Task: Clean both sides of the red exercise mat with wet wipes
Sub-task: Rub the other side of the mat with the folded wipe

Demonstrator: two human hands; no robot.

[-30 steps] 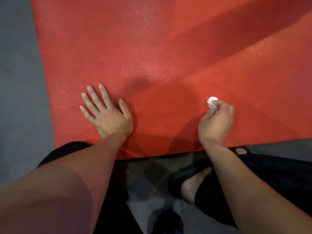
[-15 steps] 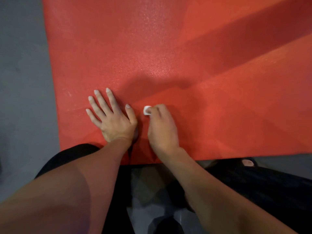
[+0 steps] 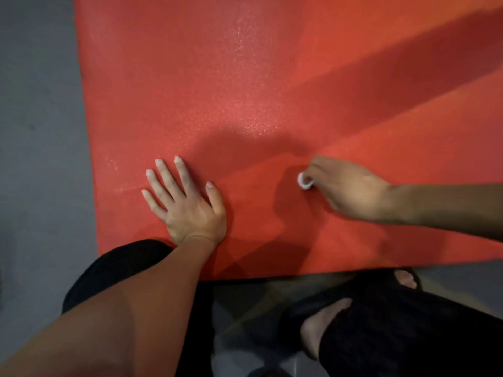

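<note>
The red exercise mat point(image 3: 245, 77) lies flat on the floor and fills most of the view. My left hand point(image 3: 187, 202) rests palm down on it near its front left corner, fingers spread and straight. My right hand point(image 3: 351, 189) reaches in from the right and grips a small bunched white wet wipe point(image 3: 304, 181) in its curled fingers, held against the mat's surface right of the left hand. Only a small edge of the wipe shows past the fingers.
Grey floor point(image 3: 35, 131) borders the mat on the left and along its front edge. My legs in black clothing point(image 3: 394, 322) and a bare foot point(image 3: 321, 330) are folded just in front of the mat's near edge.
My right hand with the wipe swept left across the mat until it was next to the left hand, then back out to the right. The left hand stayed pressed in place.
</note>
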